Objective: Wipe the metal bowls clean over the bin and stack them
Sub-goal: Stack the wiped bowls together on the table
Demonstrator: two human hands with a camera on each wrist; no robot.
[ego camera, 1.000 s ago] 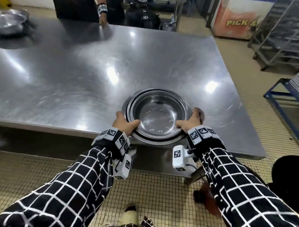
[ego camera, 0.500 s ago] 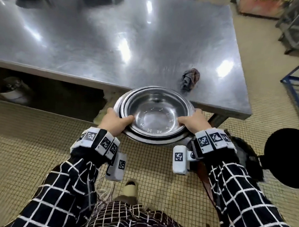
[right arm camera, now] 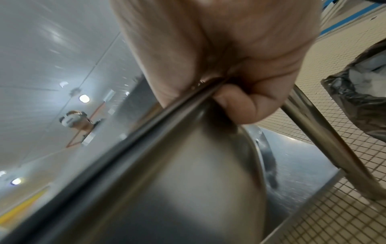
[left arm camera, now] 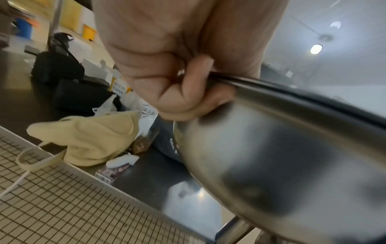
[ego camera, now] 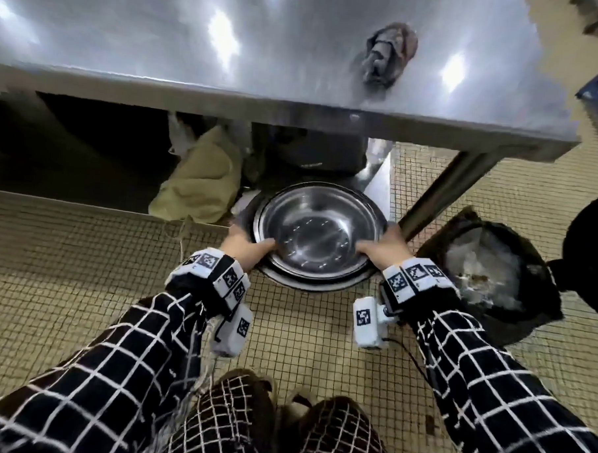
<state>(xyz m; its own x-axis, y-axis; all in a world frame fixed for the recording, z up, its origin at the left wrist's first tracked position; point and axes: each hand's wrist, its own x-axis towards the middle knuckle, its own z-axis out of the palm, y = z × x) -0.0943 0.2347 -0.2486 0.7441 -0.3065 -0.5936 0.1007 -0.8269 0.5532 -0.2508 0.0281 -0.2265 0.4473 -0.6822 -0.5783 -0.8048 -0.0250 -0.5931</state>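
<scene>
A nested stack of metal bowls [ego camera: 320, 227] hangs low in front of the table's lower shelf, just above the tiled floor. My left hand [ego camera: 247, 248] grips the stack's left rim, thumb inside the top bowl, fingers curled under [left arm camera: 188, 92]. My right hand [ego camera: 380, 250] grips the right rim the same way [right arm camera: 240, 102]. The bowls' outer wall [left arm camera: 282, 156] fills both wrist views [right arm camera: 188, 173]. A crumpled brownish rag [ego camera: 387, 52] lies on the steel table [ego camera: 162, 32] near its front edge. The bin [ego camera: 494, 269], lined with a black bag, stands on the floor right of the bowls.
On the lower shelf [ego camera: 378, 182] under the table lie a pale yellow cloth [ego camera: 203, 188], a black bag [ego camera: 311, 151] and some packets. The table leg [ego camera: 443, 195] slants between bowls and bin. A black round object [ego camera: 595, 246] sits at the right edge. My feet [ego camera: 283, 397] are below.
Both hands lifted the bowl stack off the table and brought it down in front of the lower shelf. The rag stayed on the table. The view tilted downward, showing the bin.
</scene>
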